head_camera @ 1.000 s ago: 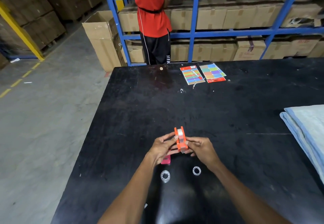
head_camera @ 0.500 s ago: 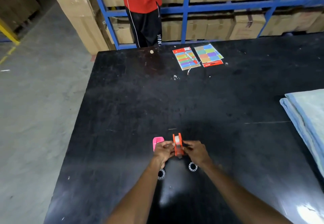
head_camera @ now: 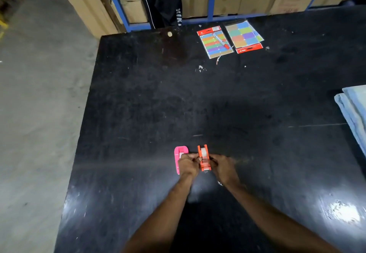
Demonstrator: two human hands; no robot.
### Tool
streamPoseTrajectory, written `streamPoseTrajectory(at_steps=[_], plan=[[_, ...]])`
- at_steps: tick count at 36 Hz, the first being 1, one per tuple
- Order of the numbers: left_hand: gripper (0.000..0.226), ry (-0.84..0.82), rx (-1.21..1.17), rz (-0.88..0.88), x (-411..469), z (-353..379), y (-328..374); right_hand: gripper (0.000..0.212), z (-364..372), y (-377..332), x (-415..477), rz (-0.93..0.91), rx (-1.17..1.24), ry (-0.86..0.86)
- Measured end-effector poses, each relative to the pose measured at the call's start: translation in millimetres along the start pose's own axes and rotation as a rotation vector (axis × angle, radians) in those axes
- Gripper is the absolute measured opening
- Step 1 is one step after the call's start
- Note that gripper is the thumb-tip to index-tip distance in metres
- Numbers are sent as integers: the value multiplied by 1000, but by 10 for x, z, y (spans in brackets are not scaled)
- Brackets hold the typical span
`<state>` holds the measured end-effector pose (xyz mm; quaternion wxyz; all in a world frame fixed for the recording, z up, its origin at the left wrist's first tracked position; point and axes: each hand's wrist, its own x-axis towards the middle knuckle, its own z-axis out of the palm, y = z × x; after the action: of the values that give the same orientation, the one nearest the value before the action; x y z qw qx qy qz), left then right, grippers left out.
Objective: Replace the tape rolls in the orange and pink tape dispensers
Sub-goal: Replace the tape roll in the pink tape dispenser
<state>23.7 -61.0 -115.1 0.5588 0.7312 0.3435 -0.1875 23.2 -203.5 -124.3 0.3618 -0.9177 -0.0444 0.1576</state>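
Observation:
The orange tape dispenser [head_camera: 203, 158] stands on edge on the black table [head_camera: 198, 98], with a roll of clear tape showing in its top. My left hand [head_camera: 188, 164] pinches its left side and my right hand [head_camera: 222, 166] pinches its right side. The pink tape dispenser [head_camera: 179, 156] lies flat just to the left, partly hidden behind my left hand. A sliver of one loose tape roll [head_camera: 219, 183] shows below my right wrist; the other roll is hidden by my arms.
Two packs of coloured sticky labels [head_camera: 215, 41] [head_camera: 244, 35] lie at the table's far edge. A folded blue cloth [head_camera: 354, 110] sits at the right edge. A person in black trousers [head_camera: 164, 1] stands behind the table, before blue shelving with cartons.
The camera has tilted down and forward, so the table fills more of the view. Both hands keep their hold on the orange dispenser. The pink dispenser came out from under my left hand.

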Motion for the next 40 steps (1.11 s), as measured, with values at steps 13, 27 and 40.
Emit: streamPoseTrajectory(at_steps=[13,27,40], plan=[[26,-20,-61,90,-108,-333,266,21,-215,-102,-84,18,-70,25],[69,-131,471,364,-200,-1510,23,13,-231,-804,68,-214,-253,-12],[125,-301,626,449,58,-1188,-209,33,152,-1078,294,-315,-597,-231]])
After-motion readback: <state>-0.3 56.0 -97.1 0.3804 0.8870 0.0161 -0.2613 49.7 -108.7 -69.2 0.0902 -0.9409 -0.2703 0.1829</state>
